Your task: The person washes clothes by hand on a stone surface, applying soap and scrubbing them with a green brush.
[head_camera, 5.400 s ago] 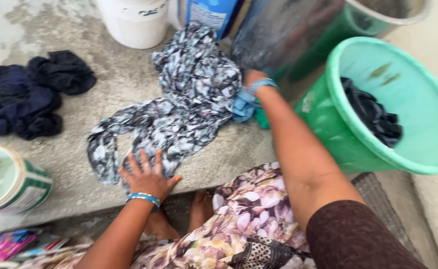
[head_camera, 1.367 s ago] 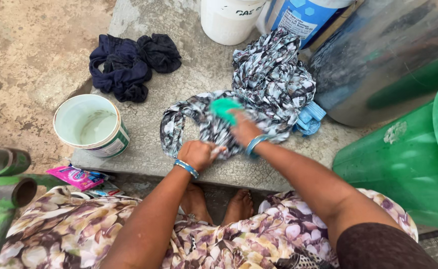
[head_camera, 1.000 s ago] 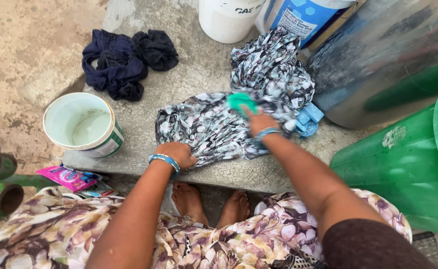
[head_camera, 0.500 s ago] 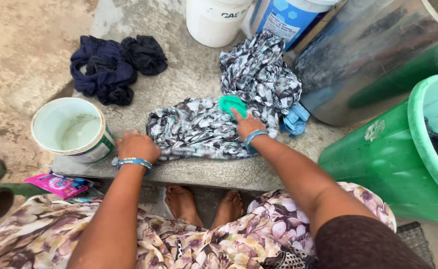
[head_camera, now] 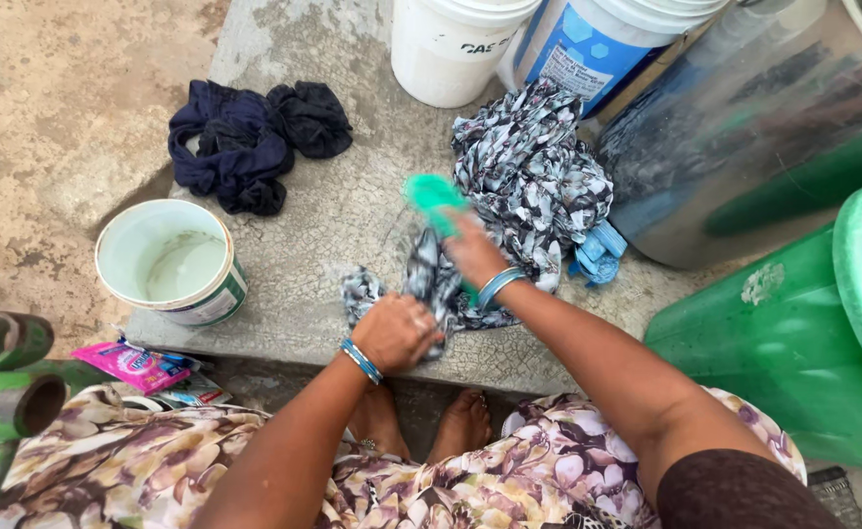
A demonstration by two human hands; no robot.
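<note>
A black-and-white patterned garment (head_camera: 529,186) lies bunched on a concrete slab (head_camera: 333,225). My left hand (head_camera: 397,331) is closed on the garment's near end, gathered at the slab's front edge. My right hand (head_camera: 470,250) holds a green brush (head_camera: 433,194), blurred, over the cloth just beyond my left hand. Both wrists wear blue bangles.
A white pot of soapy water (head_camera: 171,260) stands at the slab's left edge. Dark blue clothes (head_camera: 250,142) lie at the back left. White (head_camera: 455,44) and blue (head_camera: 593,49) buckets, a metal drum (head_camera: 744,137) and a green tub (head_camera: 803,333) ring the right. A blue cloth (head_camera: 599,255) and pink sachets (head_camera: 132,362) lie nearby.
My left hand moved right and gathered the spread-out cloth into a bunch. My right hand with the brush shifted slightly left over it.
</note>
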